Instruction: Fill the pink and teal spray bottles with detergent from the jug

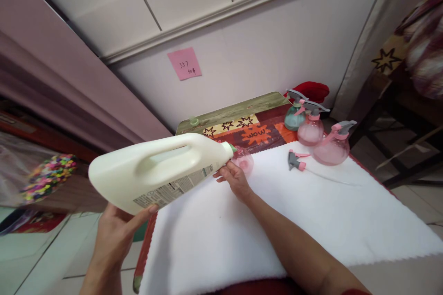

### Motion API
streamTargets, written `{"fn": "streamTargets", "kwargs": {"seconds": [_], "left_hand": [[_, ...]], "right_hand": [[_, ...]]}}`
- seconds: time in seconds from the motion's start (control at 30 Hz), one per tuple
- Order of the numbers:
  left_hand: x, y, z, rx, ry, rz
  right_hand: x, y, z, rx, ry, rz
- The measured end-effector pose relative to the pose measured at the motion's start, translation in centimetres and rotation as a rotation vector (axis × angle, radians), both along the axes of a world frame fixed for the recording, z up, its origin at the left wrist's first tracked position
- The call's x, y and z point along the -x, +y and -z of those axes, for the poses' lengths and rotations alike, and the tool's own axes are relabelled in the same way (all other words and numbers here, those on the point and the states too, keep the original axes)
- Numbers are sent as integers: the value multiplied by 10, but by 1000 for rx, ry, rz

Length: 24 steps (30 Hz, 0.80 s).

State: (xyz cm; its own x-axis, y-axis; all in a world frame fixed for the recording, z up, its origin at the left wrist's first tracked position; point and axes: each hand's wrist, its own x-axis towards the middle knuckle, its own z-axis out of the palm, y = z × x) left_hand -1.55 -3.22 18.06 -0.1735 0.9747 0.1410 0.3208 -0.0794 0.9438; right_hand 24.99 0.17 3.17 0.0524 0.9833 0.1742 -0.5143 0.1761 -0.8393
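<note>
My left hand (116, 228) grips the bottom end of a large cream jug (152, 170) with a moulded handle, tipped on its side. The jug's green neck points right, into the mouth of a small open pink bottle (244, 161) that stands on a white cloth (277, 226). My right hand (233, 177) wraps around that pink bottle and steadies it. A loose grey-and-pink spray head (296, 160) with its thin tube lies on the cloth to the right.
Three capped spray bottles stand at the table's far right: a teal one (294, 115) and two pink ones (311, 129) (334, 147). A green cap (194, 121) lies on the far left table edge. A pink note (184, 63) is stuck on the wall. Tiled floor lies left.
</note>
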Motion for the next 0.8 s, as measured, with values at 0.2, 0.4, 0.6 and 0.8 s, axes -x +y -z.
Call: {"fn": "streamTargets", "kwargs": {"seconds": [0.2, 0.4, 0.6, 0.8], "left_hand": [[-1, -1, -1, 3, -19, 6], [0, -1, -1, -4, -14, 15], [-2, 1, -2, 0, -4, 3], [0, 0, -3, 1, 13, -2]], "right_hand": [[0, 0, 0, -4, 1, -2], [0, 0, 1, -1, 4, 0], [0, 0, 0, -9, -5, -1], [0, 1, 2, -18, 0, -4]]}}
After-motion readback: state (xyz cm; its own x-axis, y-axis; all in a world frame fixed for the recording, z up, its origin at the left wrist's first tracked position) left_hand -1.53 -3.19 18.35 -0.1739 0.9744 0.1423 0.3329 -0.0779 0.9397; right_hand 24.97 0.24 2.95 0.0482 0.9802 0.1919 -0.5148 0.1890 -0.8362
